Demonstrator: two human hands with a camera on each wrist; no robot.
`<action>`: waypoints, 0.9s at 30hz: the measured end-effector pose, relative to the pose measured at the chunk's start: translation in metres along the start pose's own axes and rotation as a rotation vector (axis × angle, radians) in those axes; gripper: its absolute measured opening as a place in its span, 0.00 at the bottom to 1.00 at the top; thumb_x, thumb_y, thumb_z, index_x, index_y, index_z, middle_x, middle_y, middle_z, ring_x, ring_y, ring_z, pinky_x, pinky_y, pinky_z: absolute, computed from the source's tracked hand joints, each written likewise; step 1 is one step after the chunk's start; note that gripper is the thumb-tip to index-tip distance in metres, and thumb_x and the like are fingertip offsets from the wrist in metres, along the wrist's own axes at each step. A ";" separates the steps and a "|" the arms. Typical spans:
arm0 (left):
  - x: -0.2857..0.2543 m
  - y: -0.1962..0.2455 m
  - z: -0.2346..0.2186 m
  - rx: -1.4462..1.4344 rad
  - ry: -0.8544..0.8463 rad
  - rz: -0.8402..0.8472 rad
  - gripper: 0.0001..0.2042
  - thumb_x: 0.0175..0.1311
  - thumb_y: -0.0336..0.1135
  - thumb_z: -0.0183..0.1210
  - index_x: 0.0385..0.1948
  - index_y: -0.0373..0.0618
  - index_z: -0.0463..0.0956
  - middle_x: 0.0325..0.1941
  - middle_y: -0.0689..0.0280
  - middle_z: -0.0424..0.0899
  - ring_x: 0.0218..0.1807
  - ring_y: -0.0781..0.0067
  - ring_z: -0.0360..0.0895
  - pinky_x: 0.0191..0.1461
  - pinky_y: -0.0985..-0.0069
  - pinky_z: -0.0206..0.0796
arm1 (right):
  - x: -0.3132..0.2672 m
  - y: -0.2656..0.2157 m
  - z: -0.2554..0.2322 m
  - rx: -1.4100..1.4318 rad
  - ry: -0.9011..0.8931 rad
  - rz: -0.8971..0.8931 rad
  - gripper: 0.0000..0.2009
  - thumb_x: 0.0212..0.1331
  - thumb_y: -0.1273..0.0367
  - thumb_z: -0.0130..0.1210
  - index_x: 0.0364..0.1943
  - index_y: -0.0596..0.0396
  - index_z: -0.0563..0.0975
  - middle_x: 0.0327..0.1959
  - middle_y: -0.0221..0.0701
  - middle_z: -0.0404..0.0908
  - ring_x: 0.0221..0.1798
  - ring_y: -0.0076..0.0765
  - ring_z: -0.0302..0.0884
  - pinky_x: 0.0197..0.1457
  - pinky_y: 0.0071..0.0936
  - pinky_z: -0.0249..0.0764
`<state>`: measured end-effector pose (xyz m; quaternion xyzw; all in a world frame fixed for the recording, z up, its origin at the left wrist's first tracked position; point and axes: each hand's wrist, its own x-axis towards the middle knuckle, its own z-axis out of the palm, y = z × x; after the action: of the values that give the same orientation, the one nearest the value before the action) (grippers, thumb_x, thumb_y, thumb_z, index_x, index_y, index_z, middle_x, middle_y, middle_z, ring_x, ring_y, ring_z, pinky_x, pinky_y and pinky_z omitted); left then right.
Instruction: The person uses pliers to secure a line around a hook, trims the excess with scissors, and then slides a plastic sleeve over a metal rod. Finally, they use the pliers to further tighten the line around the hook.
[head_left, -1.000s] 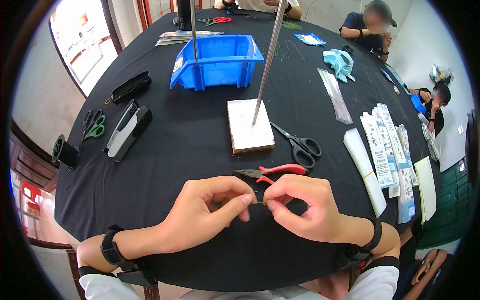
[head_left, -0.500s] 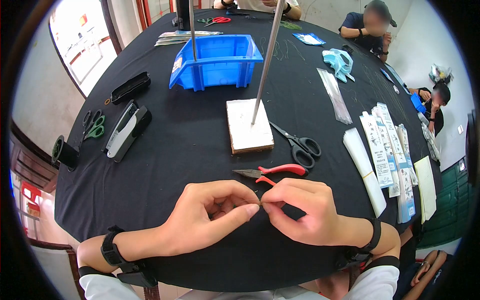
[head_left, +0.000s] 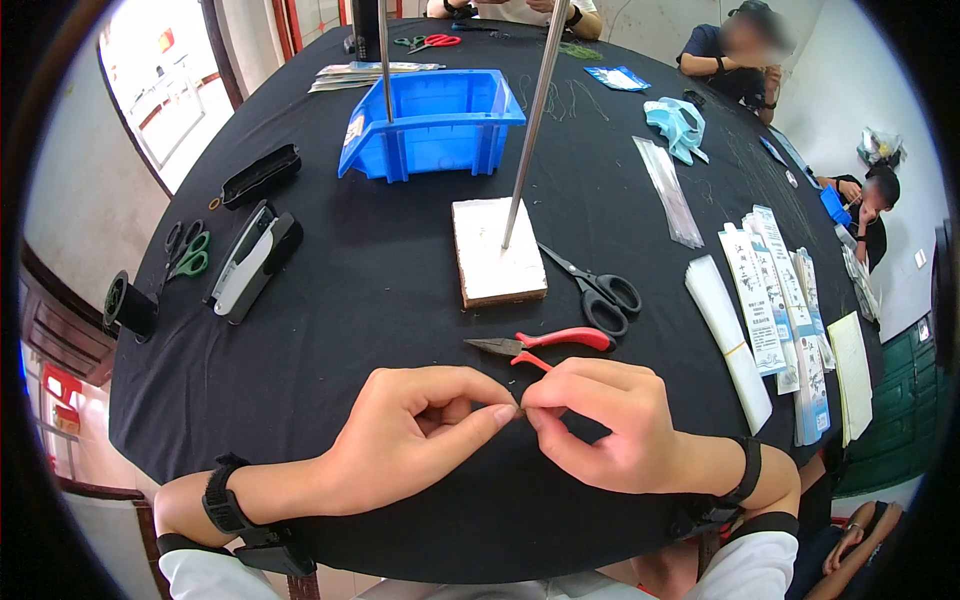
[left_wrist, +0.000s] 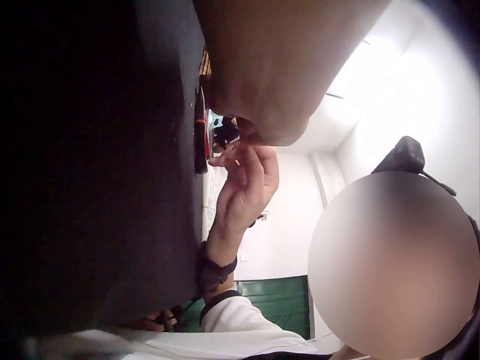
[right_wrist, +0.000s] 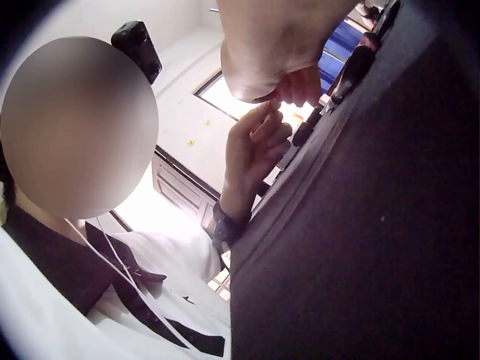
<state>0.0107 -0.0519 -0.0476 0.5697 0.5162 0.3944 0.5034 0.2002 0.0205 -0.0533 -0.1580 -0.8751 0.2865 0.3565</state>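
Note:
My left hand (head_left: 405, 440) and right hand (head_left: 620, 425) meet fingertip to fingertip above the black cloth near the table's front edge. Between them is a tiny thin brownish strand (head_left: 520, 411), mostly hidden by the fingers; its exact kind I cannot tell. Thumb and forefinger of each hand pinch it. Just beyond the fingertips lie red-handled pliers (head_left: 570, 339), jaws pointing left. In the left wrist view the right hand (left_wrist: 247, 184) shows beyond the near left hand; the right wrist view shows the left hand (right_wrist: 255, 150) opposite.
Behind the pliers are black scissors (head_left: 605, 300) and a white block (head_left: 495, 270) carrying a metal rod (head_left: 530, 150). A blue bin (head_left: 450, 150) stands farther back. A stapler (head_left: 255, 265) and green-handled scissors (head_left: 190, 252) lie left, printed packets (head_left: 765, 300) right. Other people sit around the table.
The fingertips have come closer together, so less of the strand shows between them. The left hand's fingers have shifted slightly to the right. The tools on the table have not moved.

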 end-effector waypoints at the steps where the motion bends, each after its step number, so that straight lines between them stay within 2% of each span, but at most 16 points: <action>1: 0.000 0.000 0.000 0.008 0.009 0.008 0.07 0.61 0.29 0.57 0.35 0.35 0.78 0.18 0.77 0.70 0.20 0.94 0.56 0.22 0.88 0.46 | 0.000 0.000 0.000 -0.010 0.007 -0.010 0.08 0.39 0.82 0.55 0.27 0.59 0.76 0.23 0.31 0.77 0.25 0.33 0.77 0.29 0.23 0.72; 4: 0.000 -0.002 0.003 -0.033 0.043 -0.017 0.05 0.59 0.28 0.58 0.33 0.37 0.78 0.14 0.77 0.61 0.19 0.91 0.53 0.21 0.84 0.45 | 0.000 0.000 0.001 -0.013 0.015 -0.025 0.08 0.39 0.82 0.56 0.27 0.59 0.76 0.23 0.31 0.77 0.25 0.34 0.77 0.29 0.23 0.72; 7: 0.001 -0.003 0.001 -0.017 0.039 0.005 0.06 0.60 0.29 0.58 0.34 0.35 0.77 0.17 0.78 0.68 0.20 0.94 0.55 0.22 0.88 0.45 | 0.000 -0.001 0.001 -0.016 0.005 -0.017 0.08 0.39 0.82 0.56 0.27 0.59 0.76 0.23 0.32 0.77 0.25 0.34 0.77 0.29 0.23 0.72; 16: 0.001 -0.003 0.001 -0.030 0.002 -0.001 0.07 0.60 0.29 0.58 0.35 0.35 0.78 0.16 0.78 0.67 0.19 0.93 0.55 0.22 0.87 0.46 | -0.001 0.000 0.002 0.002 0.006 -0.005 0.08 0.40 0.83 0.55 0.27 0.59 0.76 0.23 0.31 0.77 0.25 0.33 0.76 0.29 0.22 0.72; 19: 0.001 0.000 0.001 -0.005 -0.007 -0.028 0.06 0.60 0.28 0.57 0.33 0.33 0.76 0.15 0.76 0.62 0.20 0.90 0.54 0.23 0.84 0.48 | -0.001 0.000 0.003 0.011 0.019 -0.008 0.08 0.40 0.83 0.55 0.27 0.59 0.76 0.23 0.31 0.77 0.25 0.33 0.76 0.30 0.22 0.72; 22: 0.001 -0.003 0.001 -0.009 -0.008 0.000 0.07 0.61 0.30 0.57 0.35 0.35 0.77 0.16 0.78 0.66 0.20 0.93 0.55 0.22 0.86 0.47 | -0.001 0.000 0.003 0.001 0.013 0.003 0.07 0.41 0.82 0.56 0.27 0.59 0.76 0.24 0.32 0.77 0.27 0.35 0.77 0.33 0.25 0.72; 25: 0.001 -0.004 0.001 -0.014 0.031 -0.012 0.07 0.61 0.30 0.57 0.34 0.35 0.77 0.15 0.78 0.66 0.19 0.93 0.55 0.22 0.87 0.46 | 0.005 0.004 -0.004 -0.144 0.014 -0.017 0.07 0.42 0.81 0.56 0.27 0.59 0.75 0.26 0.34 0.77 0.29 0.38 0.76 0.34 0.28 0.72; 26: 0.001 -0.003 0.000 -0.006 0.039 -0.017 0.07 0.61 0.31 0.57 0.34 0.35 0.77 0.15 0.78 0.66 0.19 0.93 0.55 0.22 0.87 0.46 | 0.006 0.003 -0.010 -0.252 -0.011 0.069 0.07 0.46 0.76 0.57 0.31 0.58 0.74 0.30 0.36 0.76 0.34 0.43 0.75 0.36 0.33 0.71; 27: 0.001 -0.001 -0.001 0.002 0.048 -0.022 0.07 0.61 0.31 0.57 0.34 0.35 0.77 0.15 0.78 0.66 0.19 0.93 0.55 0.22 0.87 0.46 | 0.009 0.005 -0.016 -0.396 -0.016 0.124 0.08 0.47 0.75 0.57 0.32 0.58 0.73 0.31 0.36 0.75 0.36 0.43 0.74 0.38 0.34 0.70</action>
<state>0.0098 -0.0508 -0.0484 0.5549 0.5348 0.4021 0.4944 0.2057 0.0354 -0.0425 -0.2764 -0.9058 0.1316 0.2931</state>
